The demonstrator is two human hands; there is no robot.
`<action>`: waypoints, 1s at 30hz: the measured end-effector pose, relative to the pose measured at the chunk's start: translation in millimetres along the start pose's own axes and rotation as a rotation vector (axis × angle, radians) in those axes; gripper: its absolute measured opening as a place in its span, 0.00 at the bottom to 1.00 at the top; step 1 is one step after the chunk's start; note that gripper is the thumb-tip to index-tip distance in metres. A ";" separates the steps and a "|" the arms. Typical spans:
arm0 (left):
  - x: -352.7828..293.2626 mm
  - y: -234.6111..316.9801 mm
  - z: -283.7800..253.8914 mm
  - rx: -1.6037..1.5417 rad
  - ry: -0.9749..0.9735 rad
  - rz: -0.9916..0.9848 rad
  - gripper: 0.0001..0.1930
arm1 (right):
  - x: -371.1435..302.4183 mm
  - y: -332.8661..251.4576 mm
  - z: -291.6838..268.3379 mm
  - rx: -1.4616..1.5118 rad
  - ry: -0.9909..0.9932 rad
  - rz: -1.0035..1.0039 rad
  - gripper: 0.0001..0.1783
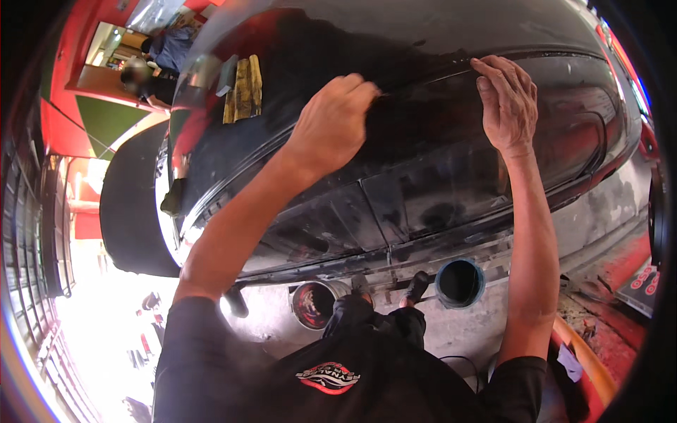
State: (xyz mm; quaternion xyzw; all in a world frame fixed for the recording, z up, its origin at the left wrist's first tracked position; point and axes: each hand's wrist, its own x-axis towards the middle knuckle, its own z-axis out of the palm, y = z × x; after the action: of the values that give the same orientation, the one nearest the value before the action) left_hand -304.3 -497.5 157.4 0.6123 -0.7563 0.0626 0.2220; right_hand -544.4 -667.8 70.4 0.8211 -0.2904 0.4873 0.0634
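A black car body (437,127) with a glossy, wet-looking surface fills the middle of the view. My left hand (333,121) is closed in a fist above its panel seam, slightly blurred. A small dark bit shows by its fingertips, and I cannot make out what it is. Farther right, my right hand (510,106) rests its fingertips at the same seam, with thumb and fingers apart and nothing held. Left of my left hand, yellow-brown blocks (243,88) with dark smears lie on the car beside a grey block (227,75).
By my feet stand a bucket with a reddish inside (300,304) and a blue-rimmed bucket (480,283) with a dark inside. Two people (171,51) are at the far left, behind the car. A dark panel (134,204) stands out at the car's left end.
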 end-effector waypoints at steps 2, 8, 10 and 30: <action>11.7 4.7 14.3 0.024 0.038 0.017 0.09 | 0.7 -2.0 1.1 0.005 -0.005 0.010 0.13; 84.1 38.4 63.1 0.125 0.107 -0.065 0.06 | 7.5 -7.9 7.3 -0.007 -0.027 -0.015 0.14; 53.2 29.4 38.5 0.086 0.034 -0.026 0.08 | 4.3 1.8 -0.2 -0.027 -0.033 -0.033 0.15; 4.4 18.3 17.4 0.110 0.136 -0.087 0.04 | 4.2 0.4 2.1 0.025 -0.100 -0.006 0.19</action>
State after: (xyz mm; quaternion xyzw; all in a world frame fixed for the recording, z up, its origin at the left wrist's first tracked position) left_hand -326.9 -503.3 146.9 0.6501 -0.7076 0.1359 0.2413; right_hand -541.5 -670.6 72.7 0.8460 -0.2847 0.4491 0.0402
